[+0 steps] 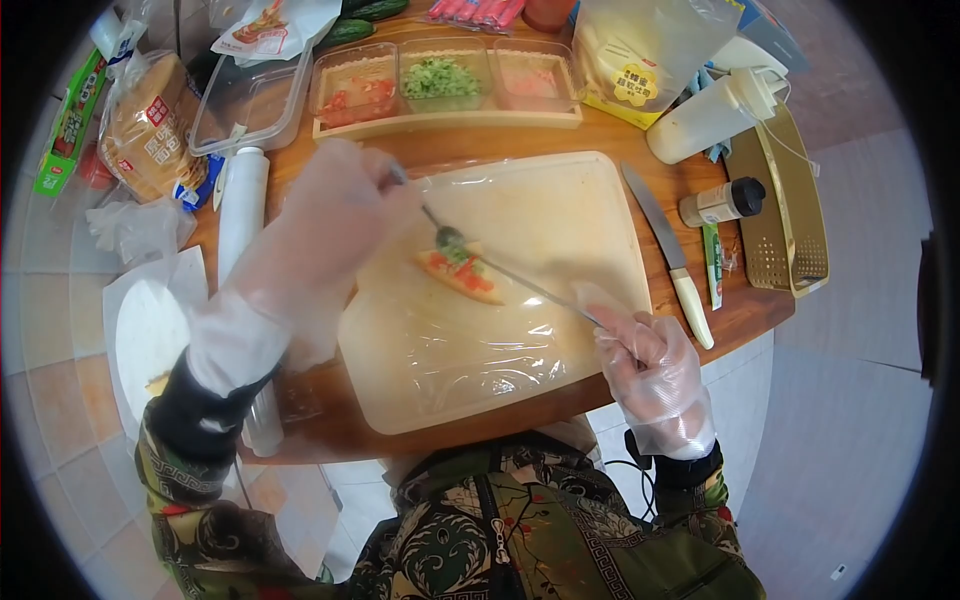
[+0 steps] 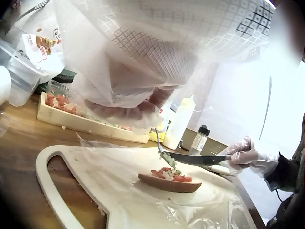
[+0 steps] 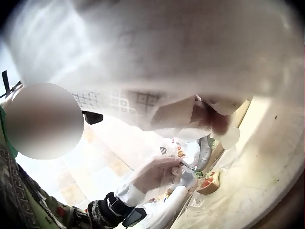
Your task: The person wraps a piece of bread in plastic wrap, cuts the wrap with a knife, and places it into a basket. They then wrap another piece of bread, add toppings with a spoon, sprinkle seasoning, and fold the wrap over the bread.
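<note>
A slice of bread (image 1: 480,292) topped with diced tomato and green bits lies on plastic film over a cream cutting board (image 1: 590,220). My gloved left hand (image 1: 325,225) pinches the handle of a metal spoon (image 1: 450,238), its bowl low over the topping. Chopped cucumber (image 2: 167,160) hangs at the spoon in the left wrist view. From the right, my gloved right hand (image 1: 658,385) grips a long, flat-bladed metal knife (image 2: 200,159). Its blade reaches in beside the spoon, above the bread. Both hands wear clear plastic gloves.
Behind the board, a wooden tray (image 1: 450,122) holds tubs of diced tomato, cucumber and something pink. A kitchen knife (image 1: 660,230), a seasoning jar (image 1: 715,203) and a squeeze bottle (image 1: 700,125) are at right. Bagged bread (image 1: 150,120) and a film roll (image 1: 243,200) are left.
</note>
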Tool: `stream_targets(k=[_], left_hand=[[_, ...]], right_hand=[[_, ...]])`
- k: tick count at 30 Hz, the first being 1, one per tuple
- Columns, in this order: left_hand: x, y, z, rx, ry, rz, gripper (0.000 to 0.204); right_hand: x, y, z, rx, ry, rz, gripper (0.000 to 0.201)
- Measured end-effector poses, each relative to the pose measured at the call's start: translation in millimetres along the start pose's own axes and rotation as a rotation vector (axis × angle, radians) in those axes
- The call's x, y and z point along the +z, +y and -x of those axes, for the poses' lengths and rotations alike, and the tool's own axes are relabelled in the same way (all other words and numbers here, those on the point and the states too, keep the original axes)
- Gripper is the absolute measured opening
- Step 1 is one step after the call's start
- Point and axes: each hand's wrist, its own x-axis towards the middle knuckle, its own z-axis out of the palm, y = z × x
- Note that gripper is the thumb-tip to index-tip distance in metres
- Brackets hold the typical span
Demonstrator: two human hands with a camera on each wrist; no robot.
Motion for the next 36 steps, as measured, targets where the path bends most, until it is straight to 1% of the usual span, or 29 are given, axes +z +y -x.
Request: stream_targets(k=[5,8,11,14,16,19,22,25,28,34,36], left_hand=[[4.4,2.6,-1.4,0.041,-0.002,0.005,0.025],[4.5,2.7,-3.1,0.037,-0.028,0.011,0.025],[5.1,0.3,-4.4,0.032,-0.032,0.015,0.024],[5.0,0.7,-4.9,0.018,-0.032,-0.013,0.024],[4.8,0.1,-4.5,0.024,-0.02,-0.03,0.024],[4.3,-2.8,-4.4,0.011,-0.021,0.005,0.024],[2.9,7.4,0.8,-0.015,-0.007,0.037,0.024],[2.2,0.1,-1.1,0.019,0.011,0.024,0.025],[-0.3,0.7,-0.3,0.023,0.016,0.002,0.027],[-0.4,-1.5,1.1,0.021,0.041,-0.001,0.028],[-0.7,-2.9,1.1,0.033,0.046,0.003,0.028]], right_hand=[[-2.7,2.7,2.6,-0.021,0.002,0.039,0.039],[-3.7,5.8,4.4,-0.03,-0.016,0.055,0.039],[-2.8,7.9,5.1,0.002,-0.017,0.009,0.039],[-3.9,6.1,3.8,-0.041,-0.018,0.02,0.038],[-4.4,4.7,3.2,-0.012,-0.061,0.035,0.038],[-3.6,2.7,5.3,0.016,-0.055,0.086,0.039],[-5.6,-0.4,3.5,0.003,-0.069,0.068,0.039],[-6.5,-3.2,2.9,-0.014,-0.07,0.084,0.038],[-4.2,-0.2,2.7,-0.021,-0.07,0.04,0.039],[-5.9,-4.7,2.4,-0.028,-0.04,0.093,0.04],[-4.1,-5.0,0.7,-0.024,-0.045,0.071,0.039]])
